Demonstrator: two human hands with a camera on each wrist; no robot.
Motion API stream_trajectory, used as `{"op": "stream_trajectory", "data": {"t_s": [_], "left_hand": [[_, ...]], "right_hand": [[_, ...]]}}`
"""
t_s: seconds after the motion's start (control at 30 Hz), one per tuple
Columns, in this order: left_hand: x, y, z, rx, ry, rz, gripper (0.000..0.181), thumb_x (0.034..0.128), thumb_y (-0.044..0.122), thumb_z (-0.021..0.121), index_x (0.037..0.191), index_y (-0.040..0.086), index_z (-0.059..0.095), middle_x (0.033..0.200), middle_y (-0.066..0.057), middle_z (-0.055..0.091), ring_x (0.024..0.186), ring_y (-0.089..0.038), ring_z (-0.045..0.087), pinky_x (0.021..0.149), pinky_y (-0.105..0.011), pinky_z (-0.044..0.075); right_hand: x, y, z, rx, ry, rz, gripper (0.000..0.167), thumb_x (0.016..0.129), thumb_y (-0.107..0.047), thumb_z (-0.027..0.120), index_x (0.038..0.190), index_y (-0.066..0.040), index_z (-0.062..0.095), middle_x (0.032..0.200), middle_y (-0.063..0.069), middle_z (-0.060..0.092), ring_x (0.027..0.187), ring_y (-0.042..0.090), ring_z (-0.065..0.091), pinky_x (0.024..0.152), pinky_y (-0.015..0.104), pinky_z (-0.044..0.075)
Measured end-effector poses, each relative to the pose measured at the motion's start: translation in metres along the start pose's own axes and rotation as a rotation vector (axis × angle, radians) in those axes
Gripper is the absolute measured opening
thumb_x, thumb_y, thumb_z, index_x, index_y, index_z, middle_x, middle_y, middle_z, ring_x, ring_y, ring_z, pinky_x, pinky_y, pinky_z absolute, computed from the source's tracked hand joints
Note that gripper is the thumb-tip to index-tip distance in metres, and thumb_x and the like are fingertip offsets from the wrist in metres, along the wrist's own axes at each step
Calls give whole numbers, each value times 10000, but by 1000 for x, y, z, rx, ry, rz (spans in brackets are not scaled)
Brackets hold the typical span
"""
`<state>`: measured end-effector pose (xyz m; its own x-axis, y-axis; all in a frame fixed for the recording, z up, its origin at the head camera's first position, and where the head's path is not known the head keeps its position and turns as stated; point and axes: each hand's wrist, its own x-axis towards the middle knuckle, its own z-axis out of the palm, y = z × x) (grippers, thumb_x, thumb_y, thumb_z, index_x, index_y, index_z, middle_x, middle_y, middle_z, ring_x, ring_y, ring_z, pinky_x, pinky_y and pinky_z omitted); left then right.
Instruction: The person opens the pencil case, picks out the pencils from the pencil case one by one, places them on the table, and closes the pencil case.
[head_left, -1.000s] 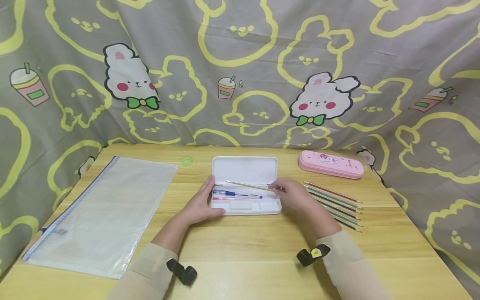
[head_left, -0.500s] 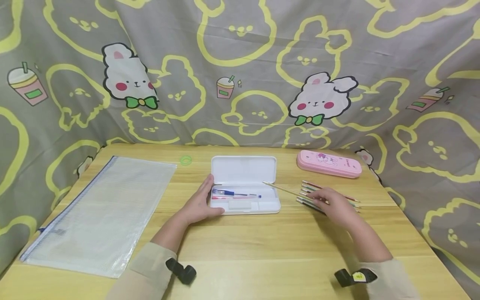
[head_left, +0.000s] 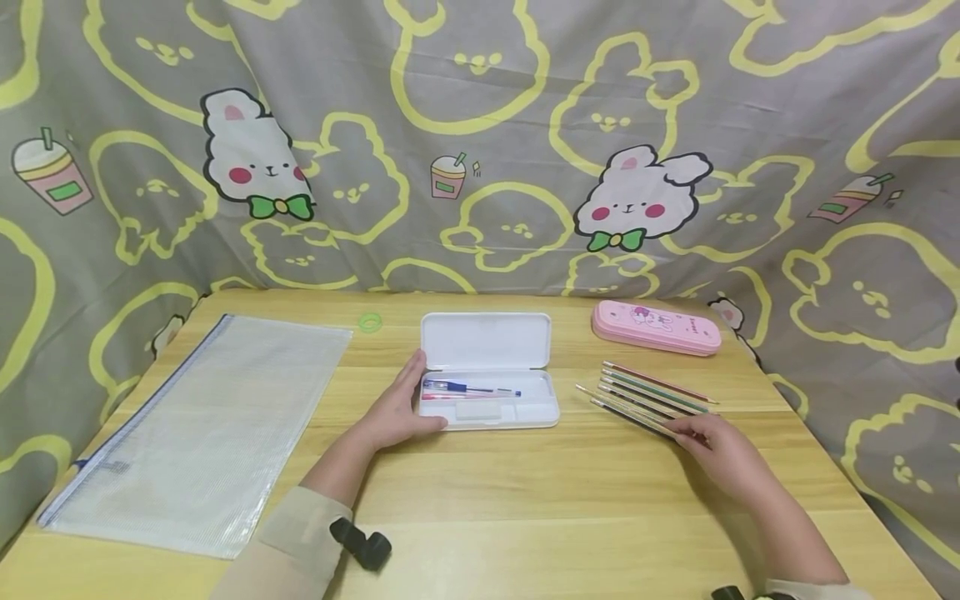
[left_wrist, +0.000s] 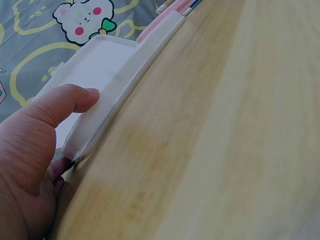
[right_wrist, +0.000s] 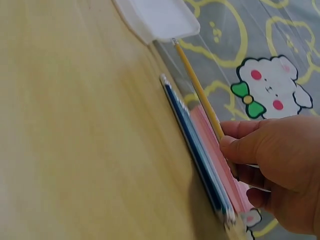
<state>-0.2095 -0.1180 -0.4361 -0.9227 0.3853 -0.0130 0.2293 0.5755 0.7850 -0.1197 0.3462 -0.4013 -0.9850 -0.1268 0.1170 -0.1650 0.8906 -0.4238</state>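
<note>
A white pencil case (head_left: 486, 340) lies open at the middle of the table. My left hand (head_left: 401, 412) holds its left end, the bent thumb on the front wall and the fingers at the side. A blue pen (head_left: 459, 387) and a red pen (head_left: 442, 397) rest inside, by a small white block (head_left: 478, 411). To the right, my right hand (head_left: 712, 450) pinches a yellow pencil (right_wrist: 197, 90) between thumb and fingers, over a slanted row of pencils (head_left: 660, 382). Whether that pencil touches the others, I cannot tell.
A pink pencil case (head_left: 656, 327) lies closed at the back right. On the left is a clear zip pouch (head_left: 202, 433) with a blue edge. Green rings (head_left: 371, 322) sit near the back edge. A patterned curtain (head_left: 480, 150) hangs behind the table.
My right hand has carried the yellow pencil from above the white case rightward and toward me, over the pencil row. My left hand has stayed on the case.
</note>
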Motion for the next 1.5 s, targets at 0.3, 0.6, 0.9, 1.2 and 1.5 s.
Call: {"op": "stream_trajectory", "data": {"t_s": [0.3,0.6,0.9,1.2,1.5], "left_hand": [[-1,1,0,-4,-1,0,1170,752,334,811,1576,46,32,1666,-115,-11,1535,-327,14,1236,-522,93],[-1,2,-1,-8,0,-4,1169,754,327,813,1576,45,31,1666,-116,-10,1535,-329,15,1236,-521,89],[0,1,0,1,0,0,1173,758,326,815,1574,39,22,1666,-118,-17,1535,-330,15,1236,-518,92],[0,1,0,0,1,1,1165,753,317,814,1573,34,36,1665,-124,-7,1534,-333,21,1235,-521,96],[0,2,0,2,3,-4,1171,751,322,815,1575,41,32,1665,-120,-12,1535,-327,19,1236,-516,94]], "right_hand": [[-15,12,4,-41,-20,52,187,908,-36,626,1056,-71,734,1041,105,684,978,287,645,799,411,546],[-21,19,6,-21,-30,77,186,909,-31,615,1058,-51,725,1079,160,680,1043,402,635,880,553,511],[-23,19,6,-5,-52,113,169,914,-55,626,1048,-68,728,1096,149,675,1040,371,640,851,494,537],[-21,17,3,-3,-34,117,166,916,-93,647,1056,-87,736,1094,140,683,1011,331,650,800,380,553],[8,-8,0,15,49,30,175,933,-132,646,1074,-78,734,1033,95,690,921,212,618,767,371,508]]}}
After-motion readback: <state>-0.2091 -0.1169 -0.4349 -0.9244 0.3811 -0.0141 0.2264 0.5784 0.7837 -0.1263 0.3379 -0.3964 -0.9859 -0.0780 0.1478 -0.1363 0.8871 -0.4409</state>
